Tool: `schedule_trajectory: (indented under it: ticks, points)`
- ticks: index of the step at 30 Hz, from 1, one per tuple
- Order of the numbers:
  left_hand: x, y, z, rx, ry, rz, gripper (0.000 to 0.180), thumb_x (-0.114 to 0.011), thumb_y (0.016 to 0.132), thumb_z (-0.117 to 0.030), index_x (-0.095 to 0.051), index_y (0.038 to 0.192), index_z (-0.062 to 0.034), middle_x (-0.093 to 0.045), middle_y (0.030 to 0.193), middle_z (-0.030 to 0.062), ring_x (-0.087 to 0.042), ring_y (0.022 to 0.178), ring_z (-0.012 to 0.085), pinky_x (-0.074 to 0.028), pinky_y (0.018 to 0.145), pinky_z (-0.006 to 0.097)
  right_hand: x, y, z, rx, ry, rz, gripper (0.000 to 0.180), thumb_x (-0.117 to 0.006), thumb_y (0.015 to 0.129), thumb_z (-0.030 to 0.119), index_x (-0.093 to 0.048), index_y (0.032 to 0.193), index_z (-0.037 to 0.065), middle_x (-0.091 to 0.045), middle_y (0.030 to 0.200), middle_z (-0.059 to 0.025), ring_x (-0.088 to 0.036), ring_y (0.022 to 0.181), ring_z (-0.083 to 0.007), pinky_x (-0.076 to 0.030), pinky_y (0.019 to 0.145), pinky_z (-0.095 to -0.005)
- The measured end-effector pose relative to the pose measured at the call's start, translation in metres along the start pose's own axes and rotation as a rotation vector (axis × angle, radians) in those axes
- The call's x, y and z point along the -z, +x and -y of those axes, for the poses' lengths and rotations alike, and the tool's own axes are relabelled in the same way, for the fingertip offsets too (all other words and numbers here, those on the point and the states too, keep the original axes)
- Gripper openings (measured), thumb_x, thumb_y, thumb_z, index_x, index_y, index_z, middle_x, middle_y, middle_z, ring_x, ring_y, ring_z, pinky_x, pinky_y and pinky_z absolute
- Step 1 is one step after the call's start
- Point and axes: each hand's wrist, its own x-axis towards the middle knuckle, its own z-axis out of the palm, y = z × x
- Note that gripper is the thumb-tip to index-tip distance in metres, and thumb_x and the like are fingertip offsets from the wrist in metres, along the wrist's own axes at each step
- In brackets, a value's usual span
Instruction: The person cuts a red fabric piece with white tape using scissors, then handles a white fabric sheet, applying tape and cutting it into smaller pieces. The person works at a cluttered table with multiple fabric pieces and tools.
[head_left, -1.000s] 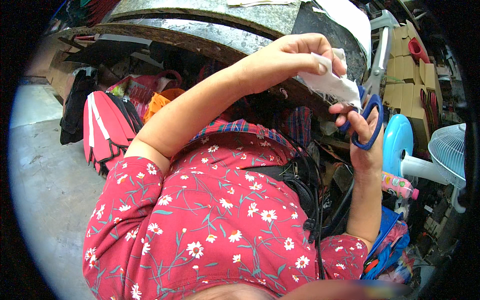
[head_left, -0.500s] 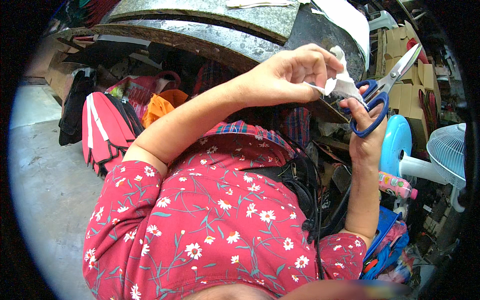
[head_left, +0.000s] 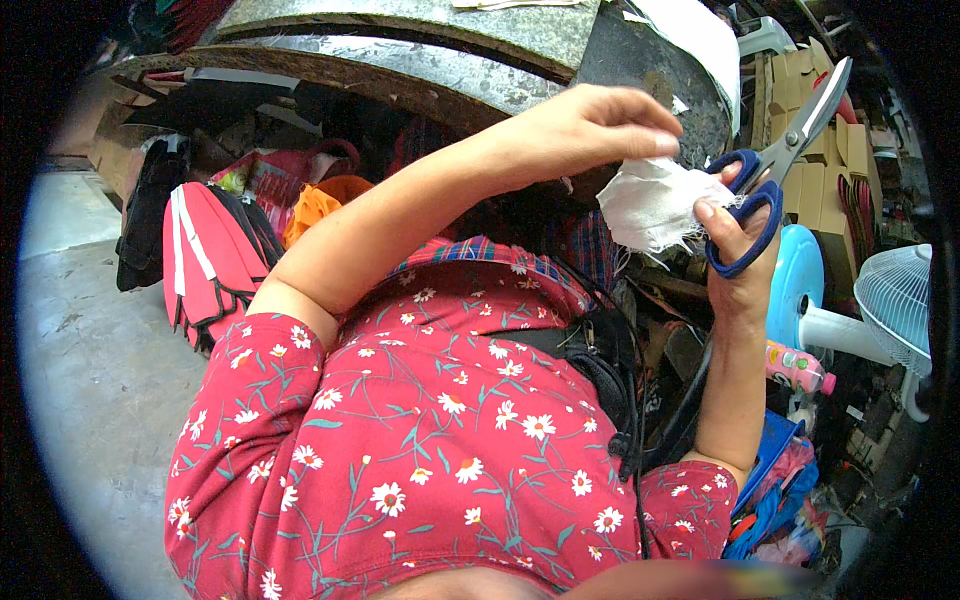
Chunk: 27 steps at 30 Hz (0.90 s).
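A piece of white cloth (head_left: 648, 205) with frayed threads along its lower edge hangs between my hands, over the edge of the worktable. My left hand (head_left: 620, 125) is closed at the cloth's upper edge; its fingertips are partly hidden. My right hand (head_left: 738, 240) has a pair of scissors (head_left: 795, 135) with dark blue handles, fingers through the loops. The blades are together and point up and to the right, away from the cloth. My right thumb lies against the frayed side of the cloth.
Ahead stands a worn worktable (head_left: 420, 70) with a small white scrap (head_left: 680, 104) over its dark part. Red and black cut pieces (head_left: 215, 250) hang at left by an orange cloth (head_left: 325, 205). On the right are a fan (head_left: 895, 305), cardboard (head_left: 810, 190) and a pink bottle (head_left: 798, 367).
The white cloth, bunched up before, now spreads out and hangs lower. My left hand has turned over, back upward. My right hand and the scissors have shifted slightly right, the blades tipping more upright.
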Motion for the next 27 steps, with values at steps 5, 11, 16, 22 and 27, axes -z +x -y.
schedule_trajectory:
  ticks: [5,11,16,22,27]
  points:
    - [0.005,0.004,-0.005,0.134,0.207,0.121,0.029,-0.071,0.090,-0.021,-0.070,0.106,0.0021,-0.070,0.094,0.0028,-0.063,0.087,0.0105,-0.050,0.084,0.026,0.003,0.001,0.002,0.017,-0.089,0.025,0.043,-0.077,0.075,0.011,-0.056,0.111,0.004,-0.059,0.099,-0.0021,-0.057,0.090,-0.0120,-0.045,0.084,-0.0271]
    - [0.014,0.000,-0.007,0.134,0.071,0.080,0.022,-0.068,0.091,-0.021,-0.071,0.101,-0.0016,-0.068,0.087,-0.0018,-0.057,0.078,0.0047,-0.046,0.071,0.021,0.007,0.001,0.002,0.041,-0.221,-0.004,0.042,-0.076,0.076,0.012,-0.055,0.111,0.007,-0.056,0.094,-0.0005,-0.054,0.085,-0.0102,-0.044,0.077,-0.0254]
    - [0.014,0.004,-0.005,-0.032,0.158,0.085,0.024,-0.068,0.092,-0.021,-0.066,0.106,-0.0010,-0.066,0.094,0.0004,-0.058,0.084,0.0071,-0.047,0.075,0.023,0.005,0.004,0.005,0.004,-0.212,-0.004,0.043,-0.077,0.076,0.014,-0.055,0.112,0.007,-0.055,0.095,0.0001,-0.053,0.085,-0.0093,-0.043,0.077,-0.0242]
    - [-0.001,0.013,-0.004,-0.160,0.308,0.189,0.021,-0.069,0.090,-0.016,-0.060,0.103,-0.0028,-0.060,0.089,-0.0004,-0.056,0.085,0.0092,-0.047,0.075,0.025,-0.001,0.005,0.008,0.027,-0.215,0.099,0.044,-0.077,0.078,0.008,-0.054,0.115,0.007,-0.057,0.100,-0.0002,-0.056,0.086,-0.0084,-0.047,0.078,-0.0237]
    - [0.001,0.015,-0.007,-0.090,0.154,0.236,0.012,-0.063,0.086,-0.006,-0.063,0.098,-0.0015,-0.060,0.082,-0.0010,-0.056,0.078,0.0076,-0.046,0.069,0.023,0.001,0.008,0.006,0.050,-0.249,0.104,0.043,-0.079,0.078,0.008,-0.053,0.113,0.006,-0.059,0.097,-0.0007,-0.057,0.085,-0.0082,-0.048,0.076,-0.0235]
